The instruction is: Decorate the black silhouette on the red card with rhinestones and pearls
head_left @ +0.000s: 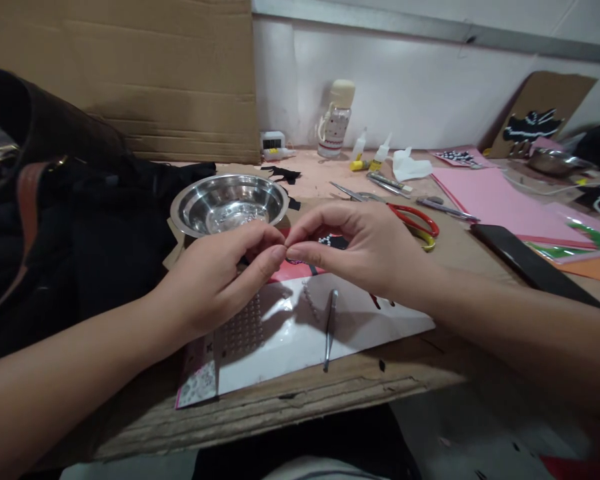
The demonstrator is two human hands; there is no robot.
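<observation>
My left hand and my right hand meet fingertip to fingertip over the white sheet. Both are closed in a pinch, thumb against forefinger; whatever lies between the tips is too small to make out. Just behind the fingers are a red piece and some beads, partly covered by my right hand. Below my left hand a sheet of small pearl beads lies on the white sheet. Tweezers rest there too, below the gap between my hands.
A steel bowl stands behind my left hand. Red-handled scissors lie beyond my right hand, near pink paper and a black phone. Glue bottles and a drinking bottle are at the back. Dark fabric fills the left.
</observation>
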